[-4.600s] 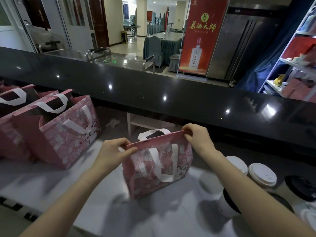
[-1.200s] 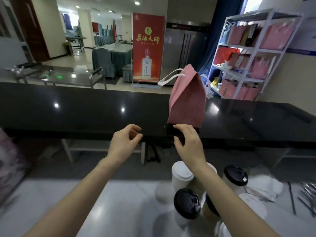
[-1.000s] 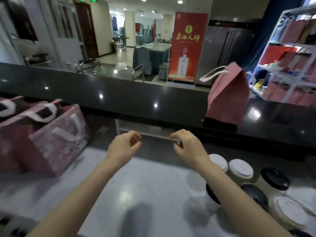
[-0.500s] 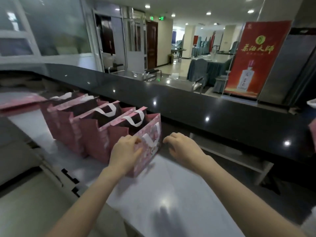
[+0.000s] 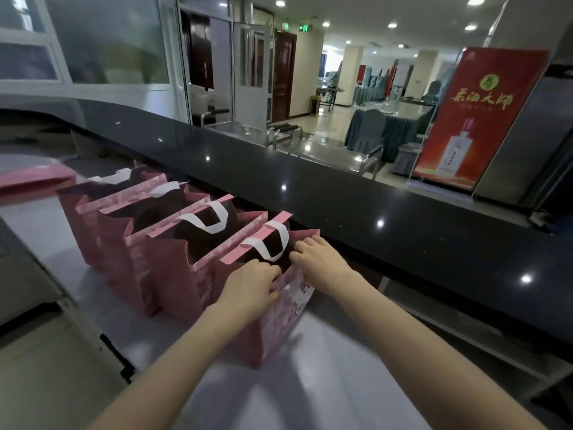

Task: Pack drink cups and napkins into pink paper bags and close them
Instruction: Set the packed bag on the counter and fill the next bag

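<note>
Several open pink paper bags with white handles stand in a row on the white worktop (image 5: 310,383). The nearest pink bag (image 5: 279,321) is at the right end of the row. My left hand (image 5: 252,288) grips the near rim of that bag, fingers curled over the edge. At the bag's right rim my right hand (image 5: 319,259) holds the top edge with bent fingers. The bag's inside is dark and its contents are hidden. No cups or napkins are in view.
A raised black counter (image 5: 372,218) runs along the far side of the worktop. The other pink bags (image 5: 173,243) fill the left. A flat pink bag (image 5: 34,178) lies at the far left. A red banner (image 5: 474,119) stands beyond the counter.
The closed bag was set on the black counter, then the view swung left to the row of open bags. Both hands reached the nearest bag and now hold its rim.
</note>
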